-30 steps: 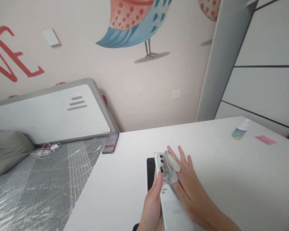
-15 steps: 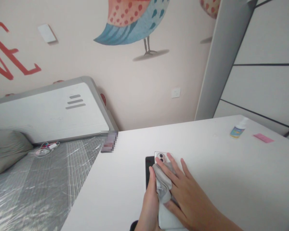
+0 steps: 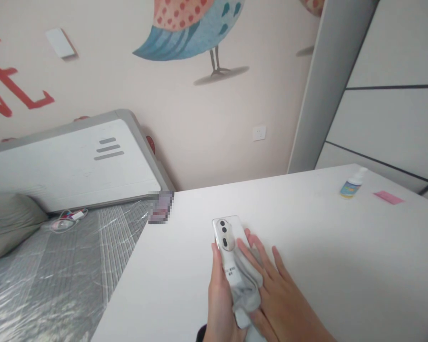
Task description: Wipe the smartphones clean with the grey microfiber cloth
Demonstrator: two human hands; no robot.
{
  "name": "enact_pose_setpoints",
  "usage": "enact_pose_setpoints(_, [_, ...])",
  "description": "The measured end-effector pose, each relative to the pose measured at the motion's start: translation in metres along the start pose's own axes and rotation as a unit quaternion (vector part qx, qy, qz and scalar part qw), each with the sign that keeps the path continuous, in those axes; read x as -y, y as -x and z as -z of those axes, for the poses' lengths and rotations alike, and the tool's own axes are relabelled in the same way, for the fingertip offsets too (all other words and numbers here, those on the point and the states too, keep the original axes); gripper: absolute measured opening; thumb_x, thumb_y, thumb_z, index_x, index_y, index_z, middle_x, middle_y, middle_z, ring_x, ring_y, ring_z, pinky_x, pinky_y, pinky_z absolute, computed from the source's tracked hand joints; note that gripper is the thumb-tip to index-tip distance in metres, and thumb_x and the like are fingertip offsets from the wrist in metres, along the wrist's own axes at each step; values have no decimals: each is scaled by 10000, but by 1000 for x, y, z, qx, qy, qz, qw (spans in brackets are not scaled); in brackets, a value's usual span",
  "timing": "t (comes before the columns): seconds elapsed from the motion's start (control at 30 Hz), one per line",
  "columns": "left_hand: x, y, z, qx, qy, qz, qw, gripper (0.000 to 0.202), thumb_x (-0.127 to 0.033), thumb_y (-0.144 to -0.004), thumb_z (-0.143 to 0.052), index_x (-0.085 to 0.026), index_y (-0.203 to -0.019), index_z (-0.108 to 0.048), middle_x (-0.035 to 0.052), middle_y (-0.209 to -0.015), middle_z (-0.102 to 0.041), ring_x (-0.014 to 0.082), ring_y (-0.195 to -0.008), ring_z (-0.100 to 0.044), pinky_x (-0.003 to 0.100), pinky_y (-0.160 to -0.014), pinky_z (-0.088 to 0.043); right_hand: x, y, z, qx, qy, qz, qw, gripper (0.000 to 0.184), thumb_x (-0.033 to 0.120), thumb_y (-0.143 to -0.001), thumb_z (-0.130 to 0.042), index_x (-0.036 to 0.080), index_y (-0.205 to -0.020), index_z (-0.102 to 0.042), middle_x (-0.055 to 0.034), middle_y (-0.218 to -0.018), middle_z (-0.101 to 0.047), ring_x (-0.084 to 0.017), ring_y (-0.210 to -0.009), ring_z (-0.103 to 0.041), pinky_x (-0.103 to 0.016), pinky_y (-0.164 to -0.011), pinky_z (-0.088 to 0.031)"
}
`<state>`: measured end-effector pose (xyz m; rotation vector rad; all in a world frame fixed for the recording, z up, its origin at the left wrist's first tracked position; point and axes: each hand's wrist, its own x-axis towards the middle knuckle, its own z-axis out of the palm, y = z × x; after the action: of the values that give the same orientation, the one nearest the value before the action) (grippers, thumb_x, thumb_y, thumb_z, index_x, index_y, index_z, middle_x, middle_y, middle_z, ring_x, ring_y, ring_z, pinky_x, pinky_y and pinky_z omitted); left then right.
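Left hand (image 3: 221, 304) gripping white smartphone (image 3: 228, 242), right hand (image 3: 281, 299) on greyish cloth (image 3: 246, 294)

The phone (image 3: 227, 242) sits in the left hand (image 3: 221, 299), its lower end under the cloth (image 3: 247, 289), which lies beneath the right hand (image 3: 281, 299). All are above the desk (image 3: 306, 213). Toward the desk's far right corner stands a spray bottle (image 3: 351, 188), with a card (image 3: 388, 197) to its right. Left of the desk lies the bed (image 3: 57, 275), with a pillow (image 3: 10, 228) on it and a headboard (image 3: 74, 161) behind.
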<state>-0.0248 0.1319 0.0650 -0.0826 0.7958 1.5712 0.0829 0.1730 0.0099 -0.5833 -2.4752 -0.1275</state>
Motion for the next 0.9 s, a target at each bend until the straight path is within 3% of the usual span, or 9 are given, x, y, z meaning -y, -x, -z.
enact_pose_setpoints(0.07, [9,-1,7,-30,-34,-36,998,520,-486,-1013,-453,-169,-1385,-632,83,-1380,-681,237,-1509,-362,409,-1275,-198,-9,-11,6,3,-5,-59,998,754,215,-983,-407,163,-1649,-56,-114,-1698,-218,-369,-1582,9,-663,-1112,-394])
enact_pose_setpoints(0.13, [13,-1,10,-48,-59,-63,995,469,-413,-994,-529,-191,-1396,-623,58,-1428,-646,208,-1530,-314,370,-1275,-188,-14,-21,10,4,-13,-93,996,756,220,-1013,-374,195,-1645,40,-103,-1704,-201,-363,-1583,5,-672,-1125,-385])
enact_pose_setpoints(0.2, [8,1,8,-18,-50,-59,997,477,-428,-1000,-511,-188,-1397,-623,63,-1470,-609,224,-1525,-328,380,-1266,-229,-8,-22,10,10,-20,-88,996,762,211,-1005,-367,187,-1644,48,-98,-1709,-178,-360,-1584,1,-670,-1128,-392])
enact_pose_setpoints(0.33, [-9,4,-2,53,18,-17,998,516,-517,-1008,-451,-189,-1336,-678,91,-1489,-590,296,-1460,-448,460,-1232,-320,17,-3,1,-16,-3,-35,999,819,169,-919,-396,49,-1630,-6,-122,-1710,-103,-327,-1582,75,-574,-1086,-486])
enact_pose_setpoints(0.47, [1,0,7,-12,19,-52,998,472,-506,-959,-570,-179,-1263,-724,86,-1510,-571,279,-1517,-349,414,-1257,-258,15,5,-3,5,-19,-48,999,826,152,-922,-408,82,-1637,-1,-136,-1707,-117,-361,-1580,14,-601,-1118,-450])
enact_pose_setpoints(0.6, [20,-3,23,-86,-36,-57,994,316,-306,-967,-594,-179,-1215,-745,50,-1496,-589,206,-1574,-174,362,-1281,-136,-2,-12,3,25,-44,-112,992,793,182,-988,-354,205,-1637,101,-122,-1711,-163,-389,-1573,-39,-678,-1138,-389])
enact_pose_setpoints(0.77, [7,1,17,25,38,-12,999,493,-491,-1017,-469,-154,-1282,-711,101,-1401,-665,246,-1490,-402,392,-1267,-235,22,-9,-3,-12,-7,-58,998,853,173,-901,-406,62,-1630,22,-133,-1713,-101,-344,-1582,7,-551,-1054,-536])
enact_pose_setpoints(0.83, [0,2,11,48,67,23,996,544,-554,-1007,-452,-181,-1329,-683,103,-1418,-651,270,-1454,-458,428,-1255,-275,33,-1,-9,-38,44,-46,997,880,136,-862,-438,57,-1630,-16,-104,-1713,-61,-333,-1581,49,-500,-980,-594])
enact_pose_setpoints(0.9, [-2,1,7,50,88,40,994,564,-579,-1011,-412,-222,-1381,-644,94,-1434,-638,278,-1422,-501,452,-1241,-307,37,7,-14,-50,78,-50,994,875,109,-856,-456,82,-1636,-59,-103,-1706,-86,-352,-1581,-3,-514,-960,-605])
